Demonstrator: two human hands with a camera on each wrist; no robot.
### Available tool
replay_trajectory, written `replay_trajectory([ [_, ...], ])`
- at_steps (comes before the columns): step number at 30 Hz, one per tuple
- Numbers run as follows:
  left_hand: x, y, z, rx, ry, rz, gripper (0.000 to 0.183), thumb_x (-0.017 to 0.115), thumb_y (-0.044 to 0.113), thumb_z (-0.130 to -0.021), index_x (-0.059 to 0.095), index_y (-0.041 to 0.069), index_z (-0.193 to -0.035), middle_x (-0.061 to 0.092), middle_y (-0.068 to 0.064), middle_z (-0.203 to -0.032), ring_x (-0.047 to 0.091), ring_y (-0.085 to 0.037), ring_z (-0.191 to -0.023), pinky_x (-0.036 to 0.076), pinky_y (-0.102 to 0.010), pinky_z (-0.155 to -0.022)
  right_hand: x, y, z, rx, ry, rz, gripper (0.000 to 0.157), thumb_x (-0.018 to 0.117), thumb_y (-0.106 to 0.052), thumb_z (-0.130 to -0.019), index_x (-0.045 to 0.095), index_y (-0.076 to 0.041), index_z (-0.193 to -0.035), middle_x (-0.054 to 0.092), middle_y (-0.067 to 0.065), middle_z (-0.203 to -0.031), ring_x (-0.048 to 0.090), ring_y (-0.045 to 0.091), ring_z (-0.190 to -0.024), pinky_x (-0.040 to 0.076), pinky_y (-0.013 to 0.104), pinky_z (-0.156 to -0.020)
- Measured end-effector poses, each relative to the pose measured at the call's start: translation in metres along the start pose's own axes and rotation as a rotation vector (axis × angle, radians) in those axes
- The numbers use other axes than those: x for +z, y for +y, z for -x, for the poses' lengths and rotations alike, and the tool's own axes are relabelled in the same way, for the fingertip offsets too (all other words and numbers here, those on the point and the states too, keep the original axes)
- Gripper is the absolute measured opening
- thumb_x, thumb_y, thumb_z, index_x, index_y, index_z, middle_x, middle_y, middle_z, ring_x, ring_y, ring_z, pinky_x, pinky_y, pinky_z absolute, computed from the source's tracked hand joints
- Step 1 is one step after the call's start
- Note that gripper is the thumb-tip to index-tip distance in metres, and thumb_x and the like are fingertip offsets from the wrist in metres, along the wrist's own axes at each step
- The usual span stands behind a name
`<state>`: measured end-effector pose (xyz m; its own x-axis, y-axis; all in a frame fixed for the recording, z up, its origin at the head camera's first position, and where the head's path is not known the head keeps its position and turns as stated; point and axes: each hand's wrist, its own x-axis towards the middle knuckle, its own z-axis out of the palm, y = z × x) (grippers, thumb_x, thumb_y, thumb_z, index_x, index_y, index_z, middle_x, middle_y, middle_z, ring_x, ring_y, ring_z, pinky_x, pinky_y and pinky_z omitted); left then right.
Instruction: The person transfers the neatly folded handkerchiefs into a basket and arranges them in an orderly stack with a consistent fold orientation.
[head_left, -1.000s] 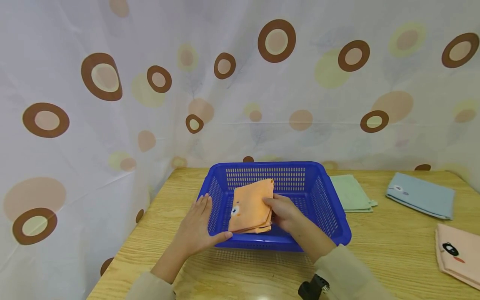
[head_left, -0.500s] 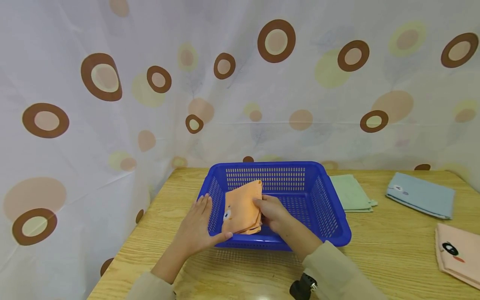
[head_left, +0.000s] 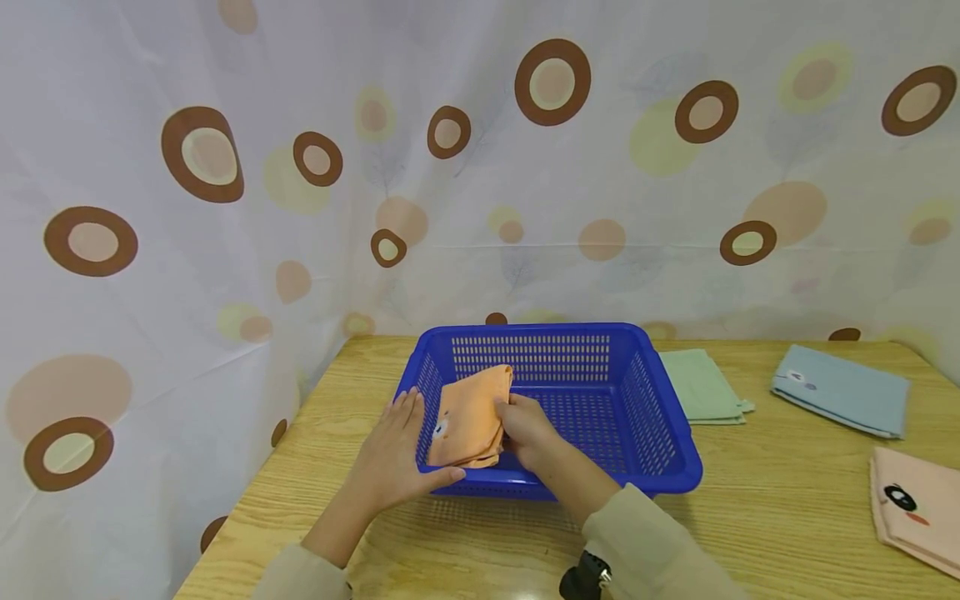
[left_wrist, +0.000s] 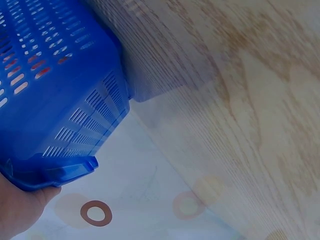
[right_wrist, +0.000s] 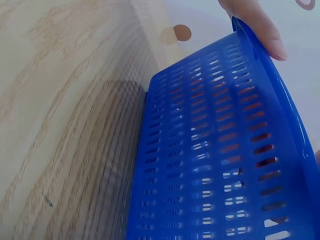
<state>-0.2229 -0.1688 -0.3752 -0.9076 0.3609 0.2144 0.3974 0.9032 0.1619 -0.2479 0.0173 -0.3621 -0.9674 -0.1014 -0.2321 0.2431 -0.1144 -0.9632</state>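
Observation:
An orange folded towel (head_left: 471,417) with a small embroidered animal face is inside the blue plastic basket (head_left: 600,482), at its left end. My right hand (head_left: 528,429) pinches the towel's right edge, thumb on top, other fingers hidden behind the cloth. At the basket's front left corner lies my left hand (head_left: 393,454), fingers straight along the left rim and thumb along the front rim. The left wrist view shows part of that hand (left_wrist: 20,207) at the basket's rim. Through the slots of the basket wall (right_wrist: 200,150), orange patches show in the right wrist view.
A green folded towel (head_left: 701,387) lies right of the basket, partly hidden by it. Further right are a blue folded towel (head_left: 840,390) and a pink one (head_left: 918,508) with an embroidered eye. A patterned curtain (head_left: 480,192) hangs behind the wooden table (head_left: 787,500).
My right hand has moved left and slightly down with the orange towel, toward the basket's left wall. My left hand has stayed on the rim.

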Motion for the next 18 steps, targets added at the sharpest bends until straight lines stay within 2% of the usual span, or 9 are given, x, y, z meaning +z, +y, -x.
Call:
replay_trajectory([
  [9, -0.0008, -0.0015, 0.0018, 0.027, 0.002, -0.002, 0.111, 0.052, 0.072, -0.071, 0.020, -0.010, -0.140, 0.017, -0.024, -0.149, 0.013, -0.037, -0.140, 0.015, -0.046, -0.116, 0.0085, 0.0035, -0.0005, -0.012, -0.021, -0.036, 0.036, 0.030, -0.009, -0.099, 0.043, 0.014, -0.124, 0.057, 0.005, -0.079, 0.055, 0.010, -0.066, 0.048, 0.021, -0.059],
  [18, -0.0019, -0.0020, 0.0017, 0.030, -0.009, 0.005, 0.115, 0.051, 0.075, -0.070, 0.018, -0.010, -0.140, 0.015, -0.024, -0.149, 0.012, -0.037, -0.140, 0.015, -0.046, -0.115, 0.0099, 0.0048, -0.0028, -0.027, -0.047, 0.018, 0.033, 0.032, -0.005, -0.098, 0.046, 0.013, -0.121, 0.054, 0.002, -0.071, 0.050, 0.009, -0.060, 0.043, 0.019, -0.053],
])
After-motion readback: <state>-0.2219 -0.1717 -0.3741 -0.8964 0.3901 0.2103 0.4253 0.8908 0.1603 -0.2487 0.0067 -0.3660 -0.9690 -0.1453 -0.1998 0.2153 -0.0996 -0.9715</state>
